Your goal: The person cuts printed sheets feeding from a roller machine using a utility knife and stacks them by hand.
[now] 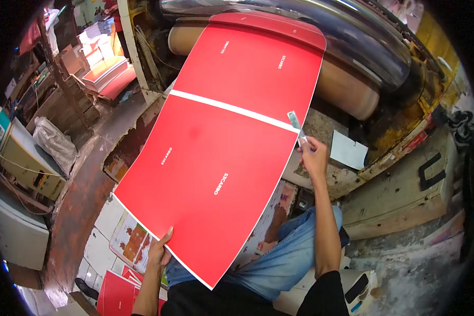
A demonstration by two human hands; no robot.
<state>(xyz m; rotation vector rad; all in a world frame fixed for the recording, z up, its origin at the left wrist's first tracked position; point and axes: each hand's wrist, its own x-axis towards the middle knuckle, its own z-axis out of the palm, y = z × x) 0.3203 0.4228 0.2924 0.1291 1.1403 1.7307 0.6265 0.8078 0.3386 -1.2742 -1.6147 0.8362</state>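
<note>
A long red printed sheet [195, 131] with white lettering and a white band across it stretches from a shiny metal roller [374, 47] down to my lap. At its near left edge my left hand [159, 252] grips the sheet, thumb on top and fingers below. My right hand [314, 156] is closed around the slim handle of a flat-bladed knife [293, 120]. The blade lies over the sheet's right edge, by the end of the white band. Whether it touches the sheet I cannot tell.
Brown rollers [347, 87] sit below the metal one. A white card [348, 149] lies on the machine ledge to the right. More red sheets [116, 295] are at lower left, and a stack of printed sheets [105, 73] stands at far left. A phone [357, 288] lies at lower right.
</note>
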